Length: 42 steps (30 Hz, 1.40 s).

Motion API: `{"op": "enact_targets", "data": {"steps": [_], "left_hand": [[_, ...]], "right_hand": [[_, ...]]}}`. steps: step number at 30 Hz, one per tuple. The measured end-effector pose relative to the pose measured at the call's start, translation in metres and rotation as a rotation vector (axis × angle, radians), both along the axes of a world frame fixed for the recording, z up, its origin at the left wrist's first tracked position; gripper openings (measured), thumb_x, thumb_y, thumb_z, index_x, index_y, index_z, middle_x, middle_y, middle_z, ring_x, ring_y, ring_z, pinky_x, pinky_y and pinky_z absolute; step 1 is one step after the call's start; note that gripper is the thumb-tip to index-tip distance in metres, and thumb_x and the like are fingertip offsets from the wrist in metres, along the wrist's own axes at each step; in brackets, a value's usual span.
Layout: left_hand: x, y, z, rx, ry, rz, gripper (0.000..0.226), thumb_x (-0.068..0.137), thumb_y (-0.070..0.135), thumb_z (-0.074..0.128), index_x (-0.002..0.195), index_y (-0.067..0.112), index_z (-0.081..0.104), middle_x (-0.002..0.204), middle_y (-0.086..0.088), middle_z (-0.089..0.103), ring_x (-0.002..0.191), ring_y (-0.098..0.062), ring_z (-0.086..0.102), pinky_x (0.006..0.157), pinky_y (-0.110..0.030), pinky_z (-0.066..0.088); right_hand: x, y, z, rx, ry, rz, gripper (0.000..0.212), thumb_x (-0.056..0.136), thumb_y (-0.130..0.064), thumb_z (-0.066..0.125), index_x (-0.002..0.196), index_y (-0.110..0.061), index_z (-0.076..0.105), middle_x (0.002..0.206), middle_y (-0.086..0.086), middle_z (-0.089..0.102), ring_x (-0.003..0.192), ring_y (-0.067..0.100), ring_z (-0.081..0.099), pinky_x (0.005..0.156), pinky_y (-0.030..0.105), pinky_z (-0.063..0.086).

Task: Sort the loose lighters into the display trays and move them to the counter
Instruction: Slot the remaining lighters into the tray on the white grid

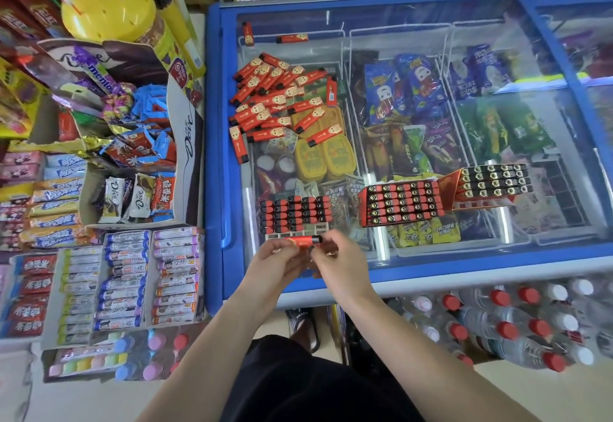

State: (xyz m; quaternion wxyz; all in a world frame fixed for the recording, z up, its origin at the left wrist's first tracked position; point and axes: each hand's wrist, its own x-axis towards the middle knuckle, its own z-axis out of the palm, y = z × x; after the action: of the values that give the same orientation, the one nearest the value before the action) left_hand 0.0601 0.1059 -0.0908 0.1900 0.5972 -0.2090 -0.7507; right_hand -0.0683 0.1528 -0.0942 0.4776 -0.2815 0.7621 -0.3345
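Two full trays (403, 204) and (494, 182) sit at center right of the head view, side by side on the freezer lid (497, 89), their slots packed with upright lighters. A third tray (293, 214), lower center, is only part filled: rows of black caps fill its far side, while pale empty slots show along the near edge, just above your hands. By that count you are roughly past the halfway mark on sorting, and no tray appears to have gone to the counter yet.

The loose pile (275, 96) lies upper center on the glass, well apart from your hands, with dozens of red lighters still scattered flat and two strays near the lid's far edge.

Your left hand (278, 260) and right hand (341, 260) meet at lower center, fingertips pinching one lighter (303, 240) between them. It lies sideways, black cap toward the right, just beside the third tray's empty slots. Both hands are curled around it, not spread.
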Motion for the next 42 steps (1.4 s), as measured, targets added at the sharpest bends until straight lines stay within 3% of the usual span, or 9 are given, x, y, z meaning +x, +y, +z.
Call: {"op": "enact_targets", "data": {"steps": [5, 7, 10, 15, 19, 28, 34, 38, 42], "left_hand": [[0.012, -0.004, 0.012, -0.254, -0.290, -0.335, 0.012, 0.099, 0.018, 0.068, 0.107, 0.010, 0.063, 0.101, -0.007, 0.077, 0.091, -0.016, 0.076, 0.089, -0.035, 0.062], [0.018, -0.005, 0.018, -0.462, -0.384, -0.421, 0.004, 0.100, 0.019, 0.066, 0.102, 0.019, 0.063, 0.095, 0.002, 0.074, 0.087, -0.010, 0.073, 0.084, -0.029, 0.059], [0.020, -0.012, 0.023, -0.812, -0.486, -0.467, 0.015, 0.100, 0.016, 0.066, 0.107, 0.027, 0.060, 0.101, 0.013, 0.067, 0.093, -0.005, 0.065, 0.081, -0.017, 0.050], [0.013, -0.038, 0.009, -1.312, -0.776, -0.708, 0.040, 0.107, 0.022, 0.047, 0.145, 0.015, 0.054, 0.143, 0.002, 0.058, 0.133, -0.023, 0.050, 0.110, -0.042, 0.041], [0.008, -0.049, -0.007, -1.263, -0.885, -0.925, 0.053, 0.106, 0.036, 0.027, 0.153, 0.020, 0.045, 0.155, -0.002, 0.048, 0.144, -0.030, 0.038, 0.119, -0.053, 0.027], [0.007, -0.053, -0.014, -1.204, -0.765, -0.959, 0.043, 0.105, 0.023, 0.043, 0.147, 0.019, 0.048, 0.147, 0.001, 0.051, 0.138, -0.025, 0.038, 0.115, -0.048, 0.035], [-0.001, -0.053, -0.013, -1.077, -0.744, -0.944, 0.067, 0.095, 0.060, 0.035, 0.146, 0.019, 0.047, 0.146, 0.001, 0.049, 0.138, -0.025, 0.033, 0.118, -0.048, 0.029], [0.000, -0.053, -0.019, -1.137, -0.765, -0.930, 0.054, 0.098, 0.040, 0.060, 0.145, 0.018, 0.049, 0.143, -0.001, 0.052, 0.136, -0.027, 0.037, 0.115, -0.050, 0.034], [-0.003, -0.052, -0.021, -1.141, -0.770, -0.897, 0.051, 0.097, 0.037, 0.064, 0.142, 0.019, 0.049, 0.140, 0.000, 0.051, 0.133, -0.024, 0.035, 0.113, -0.046, 0.032]], "right_hand": [[-0.014, -0.001, -0.005, -0.063, 0.157, 0.050, 0.008, 0.098, -0.016, 0.060, 0.091, -0.017, 0.064, 0.077, -0.002, 0.067, 0.061, 0.017, 0.061, 0.056, 0.028, 0.046], [-0.018, -0.001, -0.009, -0.146, 0.267, 0.119, 0.005, 0.097, -0.012, 0.064, 0.093, -0.014, 0.066, 0.081, -0.003, 0.067, 0.068, 0.010, 0.062, 0.060, 0.020, 0.047], [-0.022, -0.002, -0.017, -0.264, 0.398, 0.202, 0.007, 0.094, -0.008, 0.070, 0.100, -0.011, 0.070, 0.089, -0.003, 0.066, 0.076, 0.011, 0.064, 0.070, 0.026, 0.054], [-0.021, -0.006, -0.021, -0.377, 0.576, 0.281, 0.013, 0.094, -0.013, 0.069, 0.106, -0.014, 0.070, 0.095, -0.002, 0.066, 0.074, 0.015, 0.061, 0.071, 0.037, 0.057], [-0.017, -0.007, -0.021, -0.420, 0.648, 0.359, 0.008, 0.094, -0.010, 0.066, 0.101, -0.012, 0.069, 0.092, -0.001, 0.068, 0.072, 0.018, 0.063, 0.058, 0.040, 0.055], [-0.022, -0.012, -0.024, -0.403, 0.725, 0.512, 0.007, 0.098, -0.017, 0.064, 0.102, -0.014, 0.068, 0.092, -0.001, 0.069, 0.070, 0.023, 0.067, 0.052, 0.037, 0.053], [-0.025, -0.019, -0.023, -0.376, 0.830, 0.464, 0.010, 0.092, -0.016, 0.073, 0.090, -0.013, 0.064, 0.079, -0.002, 0.068, 0.060, 0.023, 0.065, 0.050, 0.034, 0.049], [-0.020, -0.019, -0.021, -0.383, 0.958, 0.456, 0.019, 0.090, -0.020, 0.075, 0.084, -0.014, 0.059, 0.069, -0.002, 0.065, 0.051, 0.022, 0.062, 0.058, 0.042, 0.056], [-0.022, -0.020, -0.018, -0.412, 1.015, 0.459, 0.026, 0.082, -0.017, 0.081, 0.083, -0.013, 0.055, 0.068, -0.001, 0.061, 0.049, 0.020, 0.058, 0.055, 0.040, 0.055]]}}
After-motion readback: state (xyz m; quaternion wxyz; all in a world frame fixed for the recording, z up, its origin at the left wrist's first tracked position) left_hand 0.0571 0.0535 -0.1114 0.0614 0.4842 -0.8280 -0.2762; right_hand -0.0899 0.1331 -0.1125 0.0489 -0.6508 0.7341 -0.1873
